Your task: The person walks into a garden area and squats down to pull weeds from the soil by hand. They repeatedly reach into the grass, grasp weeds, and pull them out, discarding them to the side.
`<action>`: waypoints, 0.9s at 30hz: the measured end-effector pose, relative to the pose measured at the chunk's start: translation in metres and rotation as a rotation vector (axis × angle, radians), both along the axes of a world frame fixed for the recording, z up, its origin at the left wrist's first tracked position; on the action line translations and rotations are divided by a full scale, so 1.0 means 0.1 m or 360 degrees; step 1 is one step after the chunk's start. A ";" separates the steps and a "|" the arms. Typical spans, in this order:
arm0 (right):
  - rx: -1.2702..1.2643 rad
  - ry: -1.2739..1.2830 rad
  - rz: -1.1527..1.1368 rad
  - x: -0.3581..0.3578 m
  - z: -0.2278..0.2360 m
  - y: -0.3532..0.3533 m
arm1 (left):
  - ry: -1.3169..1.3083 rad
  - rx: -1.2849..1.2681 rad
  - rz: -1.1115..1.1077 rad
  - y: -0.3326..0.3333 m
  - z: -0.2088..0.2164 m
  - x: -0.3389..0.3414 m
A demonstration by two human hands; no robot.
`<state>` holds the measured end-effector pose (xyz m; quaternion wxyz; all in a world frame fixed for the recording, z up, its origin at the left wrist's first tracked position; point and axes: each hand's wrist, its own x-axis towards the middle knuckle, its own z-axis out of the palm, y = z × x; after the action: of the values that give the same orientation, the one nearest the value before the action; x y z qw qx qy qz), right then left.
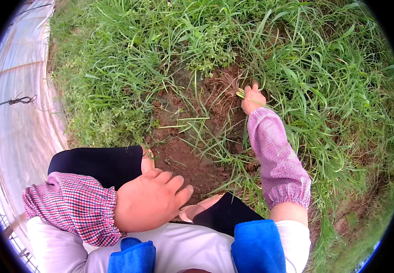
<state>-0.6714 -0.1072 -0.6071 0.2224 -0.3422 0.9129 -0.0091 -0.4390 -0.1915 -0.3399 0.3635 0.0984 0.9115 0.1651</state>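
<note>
Fingers [255, 86] of the right hand [253, 98] are bent together and seem clamped on some pale green stems [241, 93], whose short ends come out on the left side of the hand. These stems are at the upper right edge of the bare soil patch [172, 157], just beside brown fibrous roots [226, 88]; whether stems and roots belong to one plant, I cannot tell. Left hand [149, 200] is near the lower left edge of the patch, above the lap, its fingers loosely a little apart; no thing is seen in it, but its palm is hidden. I judge that the stems are light, juicy and flexible, maybe slippery if wet, and the leaf parts would tear easily. The best hold is low, close to the roots, with several stems gathered together, because thin blades of the surrounding grass [306, 86] could break or slide.
</note>
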 end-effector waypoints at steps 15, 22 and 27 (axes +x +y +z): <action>-0.0526 -0.0170 -0.0430 -0.54 -0.47 -0.32 | -0.0034 0.0006 0.0142 -0.01 0.04 0.08; -0.0562 -0.0311 -0.0515 -0.63 -0.40 -0.41 | 0.0178 0.0046 0.0221 0.00 0.02 0.12; -0.0338 -0.0240 -0.0642 -0.59 -0.25 -0.53 | -0.0040 0.0006 0.0195 0.00 0.07 0.10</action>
<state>-0.7300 -0.1597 -0.6325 0.2463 -0.1727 0.9375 -0.1748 -0.4291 -0.1914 -0.3333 0.3639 0.0410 0.9109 0.1900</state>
